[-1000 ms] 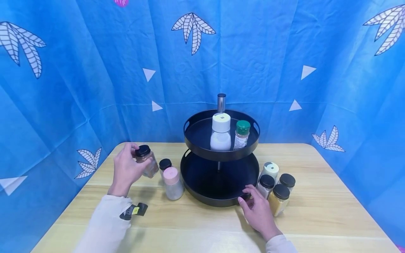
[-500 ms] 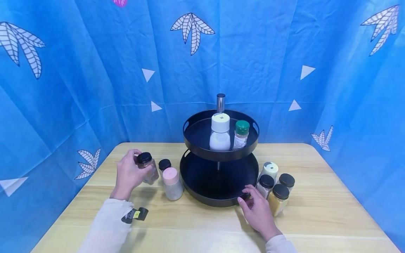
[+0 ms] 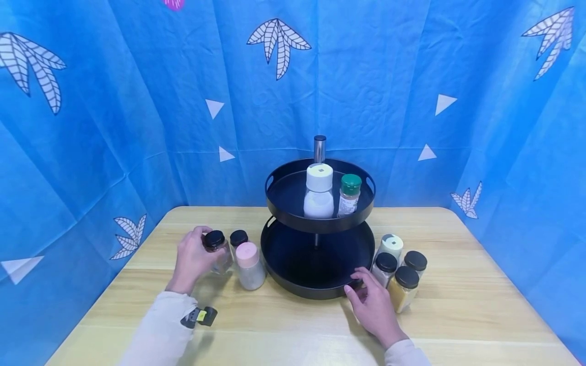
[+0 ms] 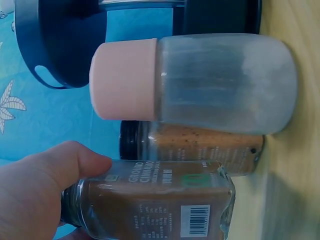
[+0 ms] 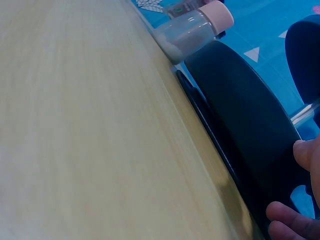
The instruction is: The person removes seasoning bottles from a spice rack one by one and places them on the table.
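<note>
My left hand (image 3: 194,256) grips a square glass spice jar (image 4: 150,200) near its black lid; brown powder and a printed label with a barcode show on it. The jar is close over the table, left of a black-lidded jar (image 4: 205,145) with speckled orange-brown contents. In front of that one stands a pink-capped jar (image 3: 249,267) holding white powder. My right hand (image 3: 373,305) rests at the front right rim of the lower black tray (image 3: 302,291), fingers loosely bent. Its thumb (image 5: 306,155) is at the rim in the right wrist view.
The upper tray (image 3: 288,216) carries a white-capped jar (image 3: 319,195) and a green-capped shaker (image 3: 350,195). A steel post (image 3: 320,150) rises through the stand. Right of it cluster several jars, including a black-lidded one with yellow powder (image 3: 402,295). A blue curtain (image 3: 366,76) hangs behind.
My left hand has lowered the spice jar and brought it right, up beside the other black-lidded jar. The right hand has stayed at the tray rim.
</note>
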A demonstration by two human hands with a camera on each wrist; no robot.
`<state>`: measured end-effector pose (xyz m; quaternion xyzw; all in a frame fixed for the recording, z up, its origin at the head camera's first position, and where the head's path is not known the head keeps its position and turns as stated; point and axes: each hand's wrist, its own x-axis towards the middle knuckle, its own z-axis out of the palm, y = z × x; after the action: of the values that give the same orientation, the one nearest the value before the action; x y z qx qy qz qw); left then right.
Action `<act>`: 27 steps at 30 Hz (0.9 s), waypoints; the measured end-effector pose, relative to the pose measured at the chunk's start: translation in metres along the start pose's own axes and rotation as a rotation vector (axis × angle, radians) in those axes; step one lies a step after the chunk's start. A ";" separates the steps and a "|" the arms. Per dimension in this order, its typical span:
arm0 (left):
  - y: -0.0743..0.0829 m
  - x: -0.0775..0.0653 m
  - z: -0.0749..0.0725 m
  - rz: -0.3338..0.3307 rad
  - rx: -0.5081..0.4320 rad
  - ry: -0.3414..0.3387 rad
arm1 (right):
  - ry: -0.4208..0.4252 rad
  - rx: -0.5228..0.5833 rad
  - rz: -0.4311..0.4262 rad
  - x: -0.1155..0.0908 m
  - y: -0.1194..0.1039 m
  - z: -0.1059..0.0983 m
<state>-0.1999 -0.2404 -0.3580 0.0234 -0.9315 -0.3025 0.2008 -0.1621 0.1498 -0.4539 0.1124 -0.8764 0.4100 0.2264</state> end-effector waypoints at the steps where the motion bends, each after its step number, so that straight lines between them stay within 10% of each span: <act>1: -0.001 0.000 0.002 0.002 0.000 0.001 | 0.001 0.000 -0.002 0.000 0.000 0.000; 27: -0.010 -0.005 0.016 0.008 0.029 -0.070 | -0.004 -0.004 -0.004 0.001 0.002 0.001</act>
<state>-0.2027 -0.2385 -0.3775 0.0120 -0.9424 -0.2886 0.1687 -0.1635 0.1506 -0.4554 0.1148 -0.8775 0.4073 0.2256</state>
